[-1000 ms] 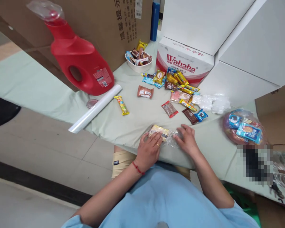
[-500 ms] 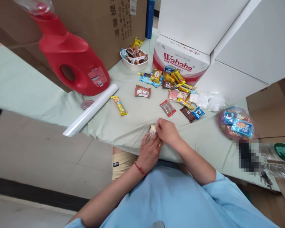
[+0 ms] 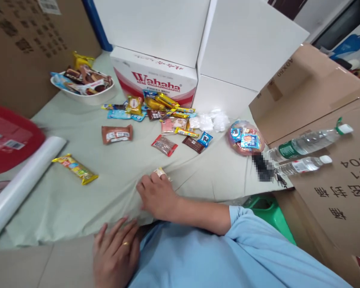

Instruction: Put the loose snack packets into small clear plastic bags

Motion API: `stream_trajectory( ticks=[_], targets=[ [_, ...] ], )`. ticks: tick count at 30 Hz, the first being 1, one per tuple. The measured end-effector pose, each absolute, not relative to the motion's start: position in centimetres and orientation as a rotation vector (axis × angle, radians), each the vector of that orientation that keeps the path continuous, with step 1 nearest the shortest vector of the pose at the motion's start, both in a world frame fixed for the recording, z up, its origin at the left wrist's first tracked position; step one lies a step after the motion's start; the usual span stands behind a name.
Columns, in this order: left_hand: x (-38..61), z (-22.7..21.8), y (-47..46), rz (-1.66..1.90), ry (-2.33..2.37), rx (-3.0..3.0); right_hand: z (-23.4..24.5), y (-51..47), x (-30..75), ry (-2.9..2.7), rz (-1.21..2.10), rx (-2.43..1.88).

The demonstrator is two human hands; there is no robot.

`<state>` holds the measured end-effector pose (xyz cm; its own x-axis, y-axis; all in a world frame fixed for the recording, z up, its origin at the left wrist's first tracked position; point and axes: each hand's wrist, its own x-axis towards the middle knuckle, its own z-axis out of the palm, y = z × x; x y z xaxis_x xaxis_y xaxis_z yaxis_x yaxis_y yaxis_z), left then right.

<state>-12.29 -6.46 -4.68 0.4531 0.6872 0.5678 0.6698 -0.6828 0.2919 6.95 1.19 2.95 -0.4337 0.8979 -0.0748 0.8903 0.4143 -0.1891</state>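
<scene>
My right hand (image 3: 157,196) lies over a small clear snack packet with a pale yellow label (image 3: 160,172) near the table's front edge. Its fingers are curled, and the packet shows just past the knuckles, partly hidden. My left hand (image 3: 117,252), a ring on one finger, rests at the table edge with fingers stretched out and nothing in it. Beyond the right hand lie a red-ended clear packet (image 3: 164,145), a dark brown packet (image 3: 193,144) and a small blue packet (image 3: 205,139). A yellow wrapped bar (image 3: 76,168) and a brown wrapped snack (image 3: 117,134) lie to the left.
A white bowl (image 3: 91,98) of snacks stands at the back left. Several packets lie before the Wahaha carton (image 3: 156,76). At right are a round snack bundle (image 3: 246,140) and two bottles (image 3: 301,146). A white roll (image 3: 24,188) and red jug (image 3: 12,138) stand left.
The view has swung right. My left hand has come off the packet and moved back to the table edge, apart from the right. My right hand now covers most of the packet.
</scene>
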Motion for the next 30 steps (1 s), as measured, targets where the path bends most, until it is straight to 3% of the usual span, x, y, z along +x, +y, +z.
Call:
stream_trajectory(
  ticks=[7, 12, 19, 24, 30],
  targets=[
    [-12.9, -4.5, -5.3, 1.070, 1.593, 2.449, 2.6, 0.7, 12.0, -2.401, 0.420, -1.629],
    [-10.6, -4.7, -2.2, 1.061, 1.575, 2.420, 4.3, 0.0, 22.7, -1.726, 0.718, -1.625],
    [-7.0, -6.5, 1.4, 0.977, 1.539, 2.535, 7.9, 4.2, 44.6, -0.873, 0.444, -1.690],
    [-6.5, -7.0, 1.4, 1.002, 1.586, 2.653, 7.9, 8.6, 52.1, -0.825, 0.275, -2.363],
    [-6.0, -6.9, 0.9, 1.103, 1.686, 2.622, 7.6, 8.7, 50.8, -1.207, 0.060, -2.805]
  ],
)
